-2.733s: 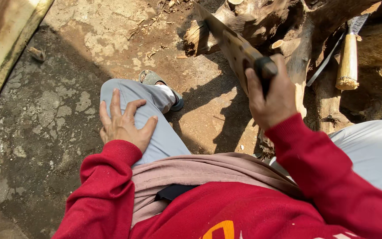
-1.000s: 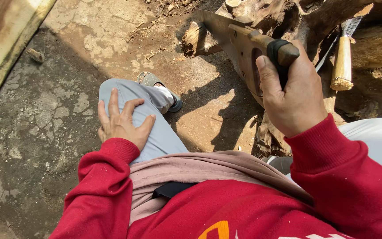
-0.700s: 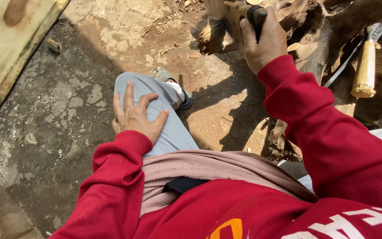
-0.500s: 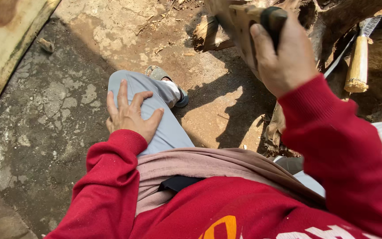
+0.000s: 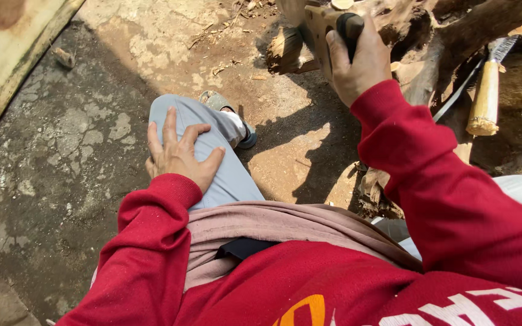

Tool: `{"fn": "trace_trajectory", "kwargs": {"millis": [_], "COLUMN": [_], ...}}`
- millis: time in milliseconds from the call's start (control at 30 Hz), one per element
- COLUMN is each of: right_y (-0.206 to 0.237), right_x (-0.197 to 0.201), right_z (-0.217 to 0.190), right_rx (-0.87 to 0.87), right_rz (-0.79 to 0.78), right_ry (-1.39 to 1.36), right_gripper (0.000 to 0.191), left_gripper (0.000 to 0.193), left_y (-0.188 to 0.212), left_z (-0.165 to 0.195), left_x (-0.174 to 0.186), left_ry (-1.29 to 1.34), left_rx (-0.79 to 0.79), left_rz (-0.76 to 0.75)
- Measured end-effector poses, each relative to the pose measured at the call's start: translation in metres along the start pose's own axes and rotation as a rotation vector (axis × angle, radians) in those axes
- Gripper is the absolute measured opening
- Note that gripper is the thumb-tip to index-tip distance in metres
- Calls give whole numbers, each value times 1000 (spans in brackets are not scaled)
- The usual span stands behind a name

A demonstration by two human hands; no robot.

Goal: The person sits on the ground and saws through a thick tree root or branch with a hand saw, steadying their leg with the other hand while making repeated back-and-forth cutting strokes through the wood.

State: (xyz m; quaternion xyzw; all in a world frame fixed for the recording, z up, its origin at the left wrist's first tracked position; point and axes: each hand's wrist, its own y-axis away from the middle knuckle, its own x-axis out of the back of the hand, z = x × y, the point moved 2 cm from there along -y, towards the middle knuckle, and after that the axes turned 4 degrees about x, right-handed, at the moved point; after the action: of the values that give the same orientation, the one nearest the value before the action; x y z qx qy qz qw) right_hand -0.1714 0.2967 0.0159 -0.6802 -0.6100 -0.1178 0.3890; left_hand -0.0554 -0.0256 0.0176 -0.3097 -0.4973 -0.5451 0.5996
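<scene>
Gripping the blade's handle (image 5: 350, 27) tight, the right hand (image 5: 357, 63) is chopping at wood (image 5: 418, 36); left hand (image 5: 179, 157) is resting flat and empty on the knee (image 5: 212, 151), best kept clear.

Wooden mallet (image 5: 318, 27) raised at twelve o'clock

I see a flat, pale tan wooden head with a dark rounded handle (image 5: 350, 27) standing up from it. The handle is wrapped in my right hand (image 5: 357, 63). The head is tilted, its broad face toward me, partly cut off by the top edge, just in front of the gnarled root wood (image 5: 421, 36) at one o'clock.
</scene>
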Motion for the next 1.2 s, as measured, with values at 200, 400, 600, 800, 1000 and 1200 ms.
{"fn": "trace_trajectory", "kwargs": {"millis": [200, 400, 600, 800, 1000, 1200], "right_y": [93, 28, -7, 108, 39, -3], "right_x": [93, 36, 2, 90, 45, -1], "right_z": [-78, -25, -22, -79, -24, -24], "right_rx": [-126, -185, -22, -105, -60, 20], "right_rz": [-62, -53, 2, 2, -9, 0], "right_ry": [-53, -80, -32, 11, -28, -5], "right_gripper": [22, 27, 26, 22, 23, 23], "left_gripper": [52, 52, 52, 53, 54, 52], "left_y": [2, -2, -3, 1, -3, -2], "left_z": [-1, 2, -1, 3, 3, 1], "left_x": [-1, 0, -1, 2, 4, 4], "left_ry": [22, 7, -4, 11, 11, 11], "left_rx": [-1, -4, 39, 1, 18, 34], "left_rz": [-11, 7, -25, -18, -24, -27]}}
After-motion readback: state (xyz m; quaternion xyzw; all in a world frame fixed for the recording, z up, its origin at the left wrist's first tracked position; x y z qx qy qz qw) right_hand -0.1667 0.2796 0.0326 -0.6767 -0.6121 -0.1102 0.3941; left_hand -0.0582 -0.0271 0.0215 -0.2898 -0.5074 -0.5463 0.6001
